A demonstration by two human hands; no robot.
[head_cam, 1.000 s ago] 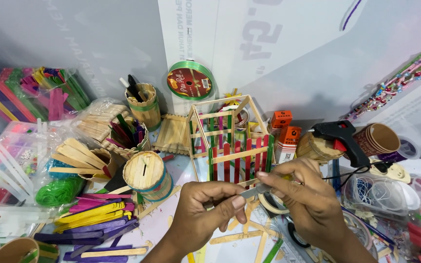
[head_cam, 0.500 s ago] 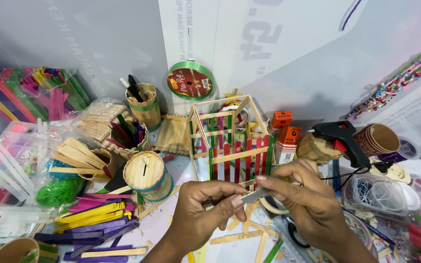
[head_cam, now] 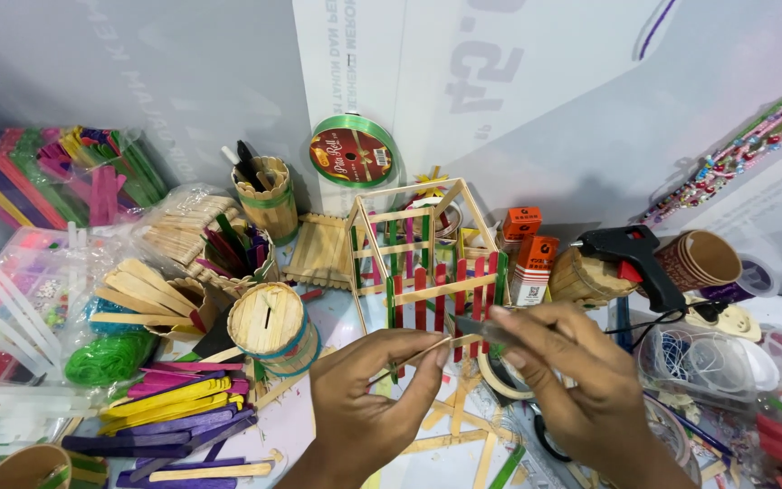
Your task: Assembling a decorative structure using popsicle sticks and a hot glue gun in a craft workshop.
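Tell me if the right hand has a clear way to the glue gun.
Probably yes. The right hand pinches a small strip, so it isn't free, but the glue gun lies just beyond it on its side, with nothing tall between them.

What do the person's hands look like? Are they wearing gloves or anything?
No gloves. The left hand and the right hand are both bare, with short, unpainted fingernails. No rings, watch or bracelet show, and no sleeves reach the wrists in view.
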